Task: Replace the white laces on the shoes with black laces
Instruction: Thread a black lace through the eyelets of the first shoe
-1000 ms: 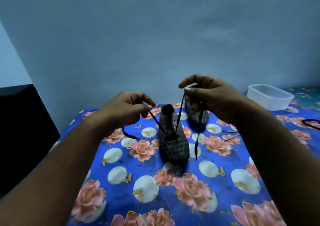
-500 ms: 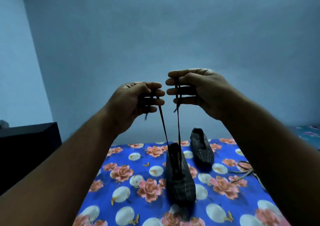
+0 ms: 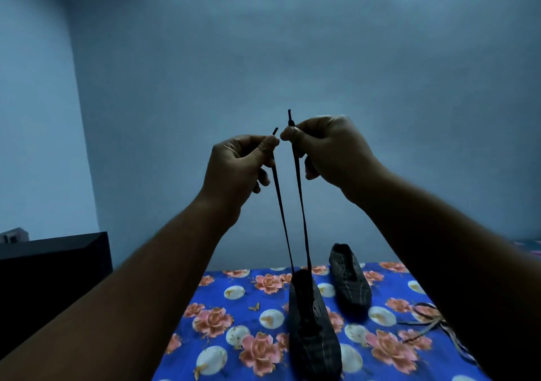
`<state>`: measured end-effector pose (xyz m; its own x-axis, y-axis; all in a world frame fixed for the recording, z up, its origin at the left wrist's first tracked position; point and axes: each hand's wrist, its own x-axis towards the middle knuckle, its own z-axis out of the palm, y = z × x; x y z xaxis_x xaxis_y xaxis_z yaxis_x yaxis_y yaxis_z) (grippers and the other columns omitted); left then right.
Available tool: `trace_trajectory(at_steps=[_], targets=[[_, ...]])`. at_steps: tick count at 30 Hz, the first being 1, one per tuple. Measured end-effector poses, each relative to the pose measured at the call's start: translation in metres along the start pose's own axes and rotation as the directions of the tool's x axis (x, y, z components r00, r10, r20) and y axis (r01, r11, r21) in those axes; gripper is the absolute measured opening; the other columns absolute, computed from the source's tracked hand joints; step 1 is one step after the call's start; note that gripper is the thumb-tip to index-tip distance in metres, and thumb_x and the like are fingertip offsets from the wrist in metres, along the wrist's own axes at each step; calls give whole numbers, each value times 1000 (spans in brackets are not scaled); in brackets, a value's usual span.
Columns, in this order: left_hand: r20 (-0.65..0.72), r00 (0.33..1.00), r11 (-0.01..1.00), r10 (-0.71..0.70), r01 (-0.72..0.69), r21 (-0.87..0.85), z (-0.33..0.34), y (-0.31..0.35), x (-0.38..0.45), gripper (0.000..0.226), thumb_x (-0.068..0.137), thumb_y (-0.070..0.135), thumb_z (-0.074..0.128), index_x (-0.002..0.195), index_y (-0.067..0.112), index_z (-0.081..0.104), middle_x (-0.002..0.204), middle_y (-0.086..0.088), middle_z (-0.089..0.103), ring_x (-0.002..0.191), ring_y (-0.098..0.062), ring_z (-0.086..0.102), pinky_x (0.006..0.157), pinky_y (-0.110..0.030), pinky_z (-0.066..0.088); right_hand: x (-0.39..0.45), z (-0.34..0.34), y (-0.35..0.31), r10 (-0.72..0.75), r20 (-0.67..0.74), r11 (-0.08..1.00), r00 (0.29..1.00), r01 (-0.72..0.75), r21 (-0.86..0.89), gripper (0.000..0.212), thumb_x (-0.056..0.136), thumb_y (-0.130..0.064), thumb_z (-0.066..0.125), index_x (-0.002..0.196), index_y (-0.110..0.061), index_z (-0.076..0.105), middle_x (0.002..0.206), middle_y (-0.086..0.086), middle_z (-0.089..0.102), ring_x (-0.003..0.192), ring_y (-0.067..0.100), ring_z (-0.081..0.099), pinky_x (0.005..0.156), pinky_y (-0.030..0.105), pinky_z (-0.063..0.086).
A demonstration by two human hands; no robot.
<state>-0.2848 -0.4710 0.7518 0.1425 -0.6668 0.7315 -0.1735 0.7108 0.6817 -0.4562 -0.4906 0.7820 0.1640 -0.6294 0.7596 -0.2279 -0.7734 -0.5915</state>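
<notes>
In the head view, the left hand [image 3: 234, 167] and the right hand [image 3: 330, 146] are both raised well above the flowered tabletop [image 3: 228, 334], each pinching one end of the black lace [image 3: 301, 205] between thumb and forefinger, with the stiff tips poking up just past the fingers. The two strands run down taut and nearly parallel to the near shoe [image 3: 313, 331], which stands on the cloth with its toe toward the camera; the lace appears threaded only through the lowest eyelets. The second shoe [image 3: 349, 281] sits just beyond and to the right, with no lace visible on it, and a loose tangle of laces [image 3: 427, 322] lies farther right. The step in hand looks like evening out the two ends. Doing it well means matching the tip heights under equal tension, keeping the strands untwisted, and not pulling so hard that the shoe lifts or tips.
</notes>
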Motion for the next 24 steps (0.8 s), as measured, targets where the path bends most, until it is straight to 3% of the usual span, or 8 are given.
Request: trace_trajectory(at_steps=[3,5,8,12,15,19,24], targets=[[-68,997,998,25,-21,62,4,-3,0,19,97,32,67,99,15,73,67,5,59,56,-13,53,50,-26,44,3,8,1,-23,-5,995,1000,22,-93,20,96,-35,68,91,-19,78,60,-4,57,51,11,48,53,45,52],[-79,996,996,29,-23,81,5,-6,0,16,99,33,63,99,20,72,73,14,64,67,-4,56,63,-23,47,3,11,3,-27,-27,994,999,24,-109,18,95,-35,69,93,-20,79,52,-17,55,46,1,47,50,32,42],[-31,999,998,38,-36,58,1,-10,-2,11,99,32,63,98,24,71,80,19,69,74,7,59,67,-11,47,3,12,6,-25,-46,999,999,23,-47,14,92,-31,74,97,-20,80,69,-18,69,57,-10,57,61,17,43],[-35,995,995,91,-92,-48,-5,-10,-3,15,89,17,76,101,9,73,87,0,76,84,-6,71,75,-14,53,3,9,4,-26,-14,999,1000,26,22,9,89,-25,78,94,-18,79,73,-12,73,62,-8,62,58,8,44],[-53,991,990,126,-129,-64,-8,-9,0,25,79,11,84,100,2,74,89,-6,78,88,-16,75,79,-20,56,3,6,1,-26,6,996,1000,25,82,5,87,-21,79,92,-21,77,78,-3,76,61,-1,61,57,13,45],[-34,982,983,186,-186,12,-11,-10,2,22,78,10,84,96,2,76,87,-6,78,87,-18,76,78,-20,56,5,3,-2,-33,5,997,999,33,66,4,88,-25,78,88,-22,75,78,-2,77,63,5,60,57,16,46],[-58,975,973,214,-208,101,-9,-12,4,13,91,18,74,100,8,76,86,-2,78,84,-9,74,76,-17,54,6,1,-3,-30,18,999,999,29,38,8,90,-29,75,87,-23,76,79,-6,77,65,2,61,59,17,46]])
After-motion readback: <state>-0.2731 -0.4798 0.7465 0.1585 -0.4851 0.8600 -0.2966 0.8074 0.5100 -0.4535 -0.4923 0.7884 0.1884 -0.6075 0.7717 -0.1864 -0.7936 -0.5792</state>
